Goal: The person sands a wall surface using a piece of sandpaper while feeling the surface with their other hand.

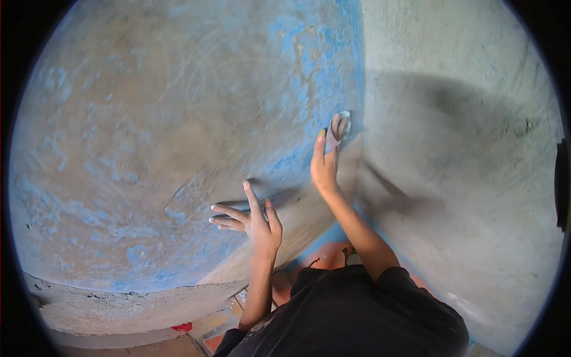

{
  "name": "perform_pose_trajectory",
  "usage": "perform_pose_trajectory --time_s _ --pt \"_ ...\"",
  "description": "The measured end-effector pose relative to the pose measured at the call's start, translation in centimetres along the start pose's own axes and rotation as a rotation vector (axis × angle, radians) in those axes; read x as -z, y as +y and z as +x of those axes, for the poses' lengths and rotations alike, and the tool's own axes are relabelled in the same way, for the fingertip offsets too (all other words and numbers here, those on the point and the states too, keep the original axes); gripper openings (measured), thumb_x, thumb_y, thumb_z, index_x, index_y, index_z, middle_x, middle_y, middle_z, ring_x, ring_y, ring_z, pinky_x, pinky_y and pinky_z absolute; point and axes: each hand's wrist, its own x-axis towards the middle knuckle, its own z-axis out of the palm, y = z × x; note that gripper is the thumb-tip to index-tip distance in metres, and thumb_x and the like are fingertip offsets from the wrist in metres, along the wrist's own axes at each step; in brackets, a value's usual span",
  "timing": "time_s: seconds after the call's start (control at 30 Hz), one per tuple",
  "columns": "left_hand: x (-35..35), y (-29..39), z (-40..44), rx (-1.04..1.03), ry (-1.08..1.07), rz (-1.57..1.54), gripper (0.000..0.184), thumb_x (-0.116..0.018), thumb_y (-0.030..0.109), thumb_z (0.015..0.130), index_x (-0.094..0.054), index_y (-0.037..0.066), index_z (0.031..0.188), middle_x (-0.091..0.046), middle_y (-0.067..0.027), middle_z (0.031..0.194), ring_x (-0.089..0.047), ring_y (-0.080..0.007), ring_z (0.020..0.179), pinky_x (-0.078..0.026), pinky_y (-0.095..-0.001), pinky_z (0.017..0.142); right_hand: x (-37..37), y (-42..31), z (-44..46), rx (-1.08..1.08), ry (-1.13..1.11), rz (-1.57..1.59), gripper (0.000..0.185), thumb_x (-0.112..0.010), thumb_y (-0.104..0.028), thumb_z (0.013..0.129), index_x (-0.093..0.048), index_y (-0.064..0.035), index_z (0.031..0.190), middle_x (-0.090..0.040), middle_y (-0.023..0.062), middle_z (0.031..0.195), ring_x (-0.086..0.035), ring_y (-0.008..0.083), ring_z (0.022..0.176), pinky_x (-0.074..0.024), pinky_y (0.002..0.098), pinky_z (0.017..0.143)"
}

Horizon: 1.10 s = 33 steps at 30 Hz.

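Observation:
My right hand [325, 166] is raised close to the wall corner, its fingers wrapped over a folded piece of sandpaper [333, 141] that lies against the blue-stained wall [196, 107]. A pale edge of the piece curls around the fingertips. Lower and to the left, my left hand [262, 229] has its fingers spread, the tips at or close to the same wall; nothing is in it. Whitish dust coats the left fingertips. Patches of blue paint and bare grey-brown plaster cover the wall around both hands.
A pale grey-green wall [464, 178] meets the blue-stained one at the right, with my arm's shadow on it. Along the lower left runs a rough ledge [119, 306]. Below are orange floor tiles [315, 256] and a small red item [182, 326].

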Motion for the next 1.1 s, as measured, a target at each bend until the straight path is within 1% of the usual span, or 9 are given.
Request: perform_pose_trajectory --time_s 0.1,0.27,0.5,0.7,0.77,0.87,0.97,1.07,1.1 --pt "-3.2 1.4 0.2 0.064 0.028 -0.043 0.064 -0.052 0.033 0.098 -0.027 0.023 0.156 0.029 -0.0401 0.149 0.034 -0.0673 0.127 0.01 -0.0835 0.091 0.2 0.7 1.7 0.107 -0.014 -0.038 0.062 -0.04 -0.028 0.105 -0.018 0.0061 0.153 -0.002 0.0371 0.157 -0.003 0.0537 0.146 -0.0095 0.0595 0.116" --pt "-9.1 1.9 0.0 0.044 0.143 0.054 0.064 -0.05 0.038 0.099 -0.027 0.021 0.156 0.028 -0.0373 0.151 0.033 -0.0674 0.127 0.014 -0.083 0.09 1.0 3.9 -3.2 0.376 -0.286 -0.211 0.064 -0.048 -0.025 0.101 -0.023 0.0019 0.153 -0.008 0.0397 0.154 -0.009 0.0613 0.141 -0.0129 0.0659 0.113" --pt "-10.7 0.8 -0.1 -0.018 0.241 0.199 0.067 -0.054 0.04 0.097 -0.028 0.022 0.156 0.027 -0.0333 0.153 0.031 -0.0679 0.129 0.019 -0.0803 0.092 3.2 -2.9 12.5 0.593 -0.108 -0.159 0.057 -0.05 -0.027 0.097 -0.041 -0.001 0.147 -0.023 0.0343 0.154 -0.017 0.0577 0.141 -0.0162 0.0663 0.112" --pt "-11.0 0.2 -0.6 -0.035 0.255 0.263 0.061 -0.057 0.039 0.095 -0.039 0.022 0.151 0.022 -0.0329 0.155 0.026 -0.0691 0.13 0.015 -0.0801 0.095 3.3 -1.0 7.8 0.777 -0.359 -0.211 0.054 -0.057 -0.03 0.092 -0.053 -0.0075 0.141 -0.036 0.0298 0.149 -0.028 0.0543 0.138 -0.0183 0.0663 0.111" --pt "-10.3 0.2 -0.8 -0.054 0.263 0.332 0.057 -0.059 0.034 0.093 -0.046 0.023 0.147 0.012 -0.031 0.159 0.021 -0.066 0.135 0.013 -0.0758 0.103 3.5 -2.3 9.3 0.814 -0.365 -0.257 0.056 -0.058 -0.031 0.09 -0.052 -0.0127 0.143 -0.037 0.0269 0.15 -0.028 0.0528 0.139 -0.0158 0.066 0.112" --pt "-6.5 0.5 -1.4 -0.009 0.128 0.329 0.055 -0.06 0.03 0.092 -0.048 0.024 0.146 0.004 -0.0266 0.162 0.015 -0.0616 0.14 0.009 -0.0709 0.108 2.6 -6.7 14.2 0.671 -0.144 -0.107 0.062 -0.061 -0.034 0.085 -0.05 -0.0216 0.145 -0.039 0.0256 0.15 -0.03 0.0508 0.14 -0.0131 0.0654 0.114" --pt "-2.3 0.6 -0.1 0.096 0.245 0.199 0.058 -0.055 0.022 0.094 -0.042 0.019 0.15 -0.001 -0.0241 0.163 0.008 -0.0586 0.143 0.005 -0.0671 0.112 0.4 -9.1 11.8 0.654 -0.149 -0.094 0.064 -0.06 -0.036 0.085 -0.048 -0.0222 0.147 -0.037 0.0246 0.152 -0.027 0.0495 0.142 -0.0099 0.0651 0.114" --pt "2.2 0.1 1.7 0.185 0.334 0.14 0.058 -0.05 0.019 0.096 -0.036 0.014 0.153 -0.003 -0.0259 0.162 0.006 -0.0578 0.144 0.002 -0.0657 0.113 0.3 -10.2 9.0 0.941 -0.522 -0.278 0.061 -0.054 -0.033 0.092 -0.045 -0.0137 0.148 -0.028 0.0251 0.157 -0.017 0.0488 0.146 -0.0049 0.0662 0.114" --pt "3.6 -0.6 2.0 0.202 0.351 0.129 0.058 -0.05 0.019 0.097 -0.036 0.014 0.153 -0.003 -0.0262 0.162 0.006 -0.0576 0.144 0.002 -0.0654 0.113 -0.4 -10.5 9.8 0.975 -0.432 -0.253 0.062 -0.055 -0.033 0.092 -0.042 -0.0147 0.15 -0.025 0.0252 0.158 -0.016 0.0475 0.147 -0.0041 0.0651 0.115"
